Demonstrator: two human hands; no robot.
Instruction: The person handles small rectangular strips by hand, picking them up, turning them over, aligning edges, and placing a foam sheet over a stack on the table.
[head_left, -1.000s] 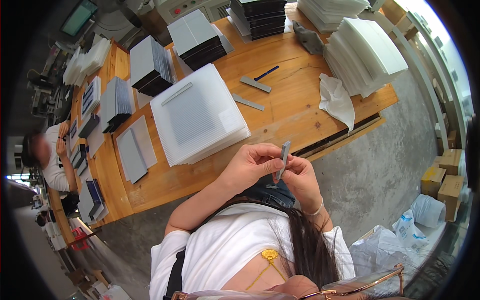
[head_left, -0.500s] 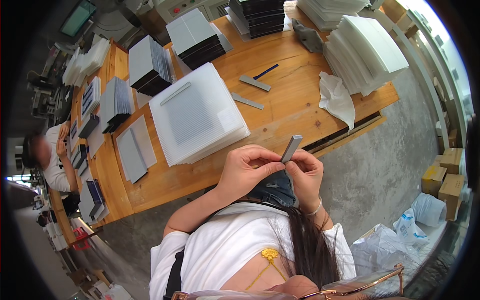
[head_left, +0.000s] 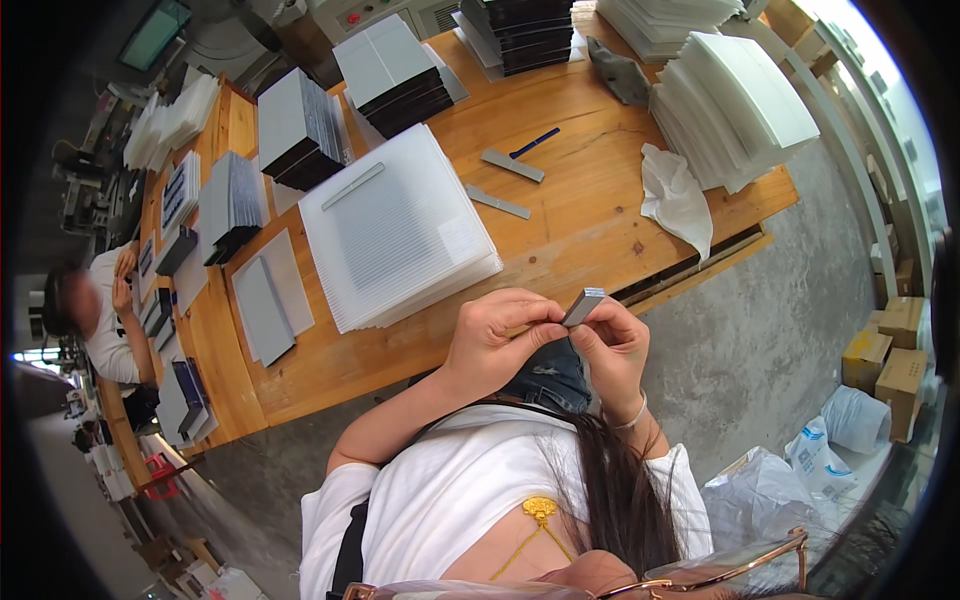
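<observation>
Between my two hands, above the near edge of the table, is a small bundle of narrow grey strips (head_left: 584, 306). My left hand (head_left: 497, 335) pinches it from the left side with thumb and fingertips. From the right, my right hand (head_left: 612, 350) grips the same bundle with thumb and forefinger. Its upper end points up and toward me, while the lower end is hidden by my fingers. Beyond my hands lies a stack of translucent plastic sheets (head_left: 455, 215) with a single grey strip (head_left: 353, 186) on top.
Two loose grey strips (head_left: 512, 165) and a blue pen-like tool (head_left: 534, 143) lie on the wooden table (head_left: 570, 230). Dark and white stacks (head_left: 735, 105) stand along its far side, near a crumpled white cloth (head_left: 672, 200). A co-worker (head_left: 110, 310) sits at the left. Boxes (head_left: 902, 375) stand at the right.
The bundle of strips has tilted, its upper end dropping lower toward me so that more of its end face shows. Both hands keep their grip and have barely moved.
</observation>
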